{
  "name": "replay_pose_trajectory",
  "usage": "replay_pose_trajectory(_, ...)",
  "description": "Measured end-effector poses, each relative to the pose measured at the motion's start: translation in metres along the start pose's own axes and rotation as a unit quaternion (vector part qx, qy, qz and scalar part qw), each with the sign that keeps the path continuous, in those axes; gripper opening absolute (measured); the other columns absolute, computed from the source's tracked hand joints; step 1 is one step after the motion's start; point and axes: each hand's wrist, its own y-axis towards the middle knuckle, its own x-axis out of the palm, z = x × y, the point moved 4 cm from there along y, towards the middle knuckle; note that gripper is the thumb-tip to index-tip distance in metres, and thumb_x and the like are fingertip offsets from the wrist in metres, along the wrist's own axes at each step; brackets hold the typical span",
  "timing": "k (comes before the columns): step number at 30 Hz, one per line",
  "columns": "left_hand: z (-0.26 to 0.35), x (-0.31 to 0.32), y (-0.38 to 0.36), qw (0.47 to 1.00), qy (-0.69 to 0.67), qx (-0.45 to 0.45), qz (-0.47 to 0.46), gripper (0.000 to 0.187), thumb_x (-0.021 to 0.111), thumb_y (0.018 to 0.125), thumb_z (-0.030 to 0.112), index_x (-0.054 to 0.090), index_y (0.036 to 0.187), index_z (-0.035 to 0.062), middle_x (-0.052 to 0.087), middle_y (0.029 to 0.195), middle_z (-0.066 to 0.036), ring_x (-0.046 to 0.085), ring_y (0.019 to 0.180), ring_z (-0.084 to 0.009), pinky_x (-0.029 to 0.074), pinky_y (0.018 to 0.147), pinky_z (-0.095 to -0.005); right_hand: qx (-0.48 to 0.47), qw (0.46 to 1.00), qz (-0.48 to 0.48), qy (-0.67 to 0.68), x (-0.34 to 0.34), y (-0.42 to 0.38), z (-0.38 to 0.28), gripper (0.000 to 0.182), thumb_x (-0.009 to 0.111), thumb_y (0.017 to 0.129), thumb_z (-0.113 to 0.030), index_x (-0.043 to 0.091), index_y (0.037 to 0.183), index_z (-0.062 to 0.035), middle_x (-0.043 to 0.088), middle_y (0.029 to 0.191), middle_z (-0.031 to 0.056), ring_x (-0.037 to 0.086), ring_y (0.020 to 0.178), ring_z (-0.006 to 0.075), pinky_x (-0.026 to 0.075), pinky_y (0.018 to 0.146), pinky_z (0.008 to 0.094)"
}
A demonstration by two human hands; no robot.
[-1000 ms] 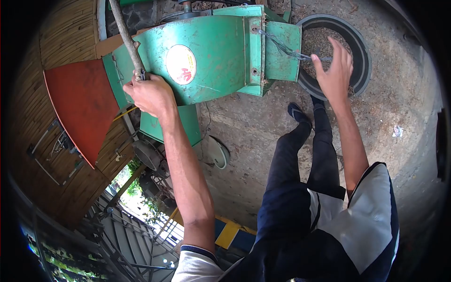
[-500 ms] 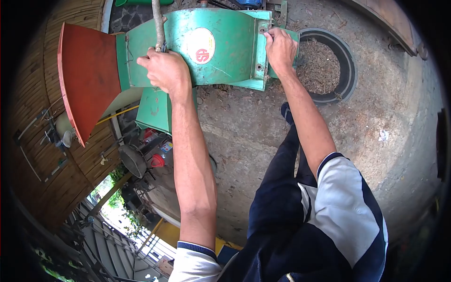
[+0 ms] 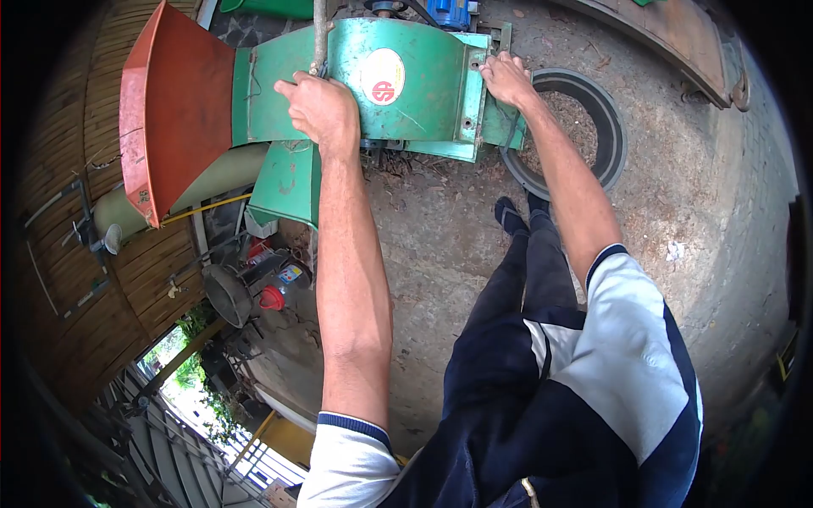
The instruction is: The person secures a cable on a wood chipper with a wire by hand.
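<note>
A green machine housing point(image 3: 423, 80) with a round white label lies in front of me, an orange hopper point(image 3: 190, 85) at its left end. My left hand point(image 3: 322, 110) lies over the housing, fingers curled by the lower end of an upright wooden stick point(image 3: 320, 34) and a small dark metal part; what it grips is hidden. At the housing's right end, my right hand point(image 3: 508, 80) has its fingers bent at the bolted green flange point(image 3: 470, 93). Whatever its fingertips hold cannot be made out.
A round black tub point(image 3: 614, 152) with chopped dry matter stands right of the machine. Behind is a blue motor point(image 3: 449, 13). A green chute point(image 3: 288, 186) juts toward me. A red container point(image 3: 271, 298) and a dark pan point(image 3: 227, 295) lie lower left. A wooden board point(image 3: 652, 38) is upper right.
My view has shifted, so the machine appears farther right and more of the hopper's face, the motor and my feet show. Both hands stay at about the same places on the machine.
</note>
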Motion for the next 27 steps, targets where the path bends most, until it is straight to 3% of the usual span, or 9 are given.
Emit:
replay_pose_trajectory(1,-0.002,0.0,0.002,1.0,-0.001,0.004,-0.009,0.018,0.067,0.091,0.008,0.066,0.101,-0.0067,0.057,0.115,-0.025,0.073,0.09,-0.0437,0.06,0.078,-0.0546,-0.016,0.998,-0.053,-0.007,-0.003,0.0,0.0,0.042,0.051,0.107,-0.041,0.068,0.12,-0.0039,0.053,0.136,0.0198,0.05,0.131,0.0402,0.044,0.105,0.061)
replay_pose_trajectory(2,-0.005,-0.001,0.004,1.0,0.001,0.003,-0.011,0.018,0.067,0.091,0.008,0.066,0.101,-0.0067,0.057,0.115,-0.025,0.073,0.09,-0.0437,0.06,0.078,-0.0546,-0.055,0.998,-0.006,-0.023,-0.007,-0.002,0.0,0.035,0.06,0.103,-0.04,0.067,0.107,-0.0063,0.06,0.124,0.0155,0.058,0.121,0.0367,0.048,0.096,0.0599)
replay_pose_trajectory(6,-0.008,-0.009,0.014,0.996,0.017,0.039,-0.08,0.024,0.066,0.09,0.01,0.068,0.105,-0.0094,0.056,0.13,-0.032,0.073,0.096,-0.0463,0.06,0.085,-0.0539,-0.096,0.99,0.087,0.059,-0.015,0.004,0.005,0.03,0.076,0.092,-0.033,0.059,0.092,-0.008,0.062,0.099,0.0073,0.066,0.104,0.0345,0.05,0.084,0.0556)
replay_pose_trajectory(13,-0.012,-0.01,0.019,0.991,0.036,0.07,-0.108,0.031,0.064,0.09,0.011,0.068,0.109,-0.0129,0.057,0.132,-0.036,0.073,0.096,-0.0469,0.06,0.086,-0.0538,-0.066,0.99,0.038,0.115,-0.013,0.025,-0.007,0.031,0.073,0.094,-0.036,0.062,0.083,-0.0092,0.066,0.109,0.0072,0.066,0.109,0.0325,0.049,0.091,0.0593)
replay_pose_trajectory(15,-0.008,-0.008,0.017,0.992,0.045,0.072,-0.096,0.031,0.063,0.09,0.01,0.067,0.109,-0.0139,0.057,0.132,-0.036,0.073,0.095,-0.0461,0.06,0.084,-0.0526,-0.04,0.998,-0.015,0.055,-0.017,0.007,-0.021,0.032,0.065,0.099,-0.041,0.071,0.09,-0.0106,0.065,0.117,0.0115,0.062,0.117,0.034,0.046,0.097,0.0616)
replay_pose_trajectory(18,-0.001,-0.001,0.018,0.992,0.058,0.078,-0.075,0.029,0.061,0.091,0.008,0.068,0.107,-0.0151,0.058,0.131,-0.035,0.074,0.091,-0.044,0.062,0.081,-0.05,-0.02,0.999,-0.028,0.035,-0.021,-0.042,-0.029,0.041,0.051,0.106,-0.041,0.077,0.117,-0.0113,0.059,0.128,0.0153,0.052,0.126,0.0344,0.042,0.103,0.0581)
replay_pose_trajectory(21,0.003,-0.002,0.019,0.992,0.067,0.083,-0.073,0.027,0.06,0.09,0.006,0.069,0.104,-0.0152,0.059,0.13,-0.035,0.075,0.089,-0.0421,0.062,0.079,-0.048,-0.065,0.997,0.043,0.019,-0.038,-0.118,-0.031,0.034,0.051,0.106,-0.032,0.073,0.101,-0.0061,0.06,0.118,0.0113,0.053,0.113,0.033,0.042,0.092,0.0541)
replay_pose_trajectory(25,0.004,-0.005,0.019,0.989,0.081,0.089,-0.084,0.025,0.06,0.089,0.006,0.072,0.1,-0.0138,0.06,0.127,-0.035,0.075,0.088,-0.0412,0.063,0.078,-0.0476,-0.108,0.988,0.024,0.108,-0.061,-0.208,-0.053,0.027,0.055,0.106,-0.026,0.062,0.088,-0.007,0.058,0.061,0.012,0.062,0.067,0.0327,0.044,0.078,0.0484)
replay_pose_trajectory(27,0.004,-0.007,0.019,0.989,0.081,0.093,-0.087,0.026,0.06,0.089,0.006,0.072,0.101,-0.0132,0.06,0.128,-0.035,0.075,0.089,-0.0412,0.063,0.079,-0.0478,-0.146,0.984,-0.027,0.103,-0.064,-0.25,-0.075,0.025,0.055,0.107,-0.027,0.061,0.095,-0.0054,0.063,0.068,0.0162,0.067,0.072,0.0341,0.044,0.076,0.0505)
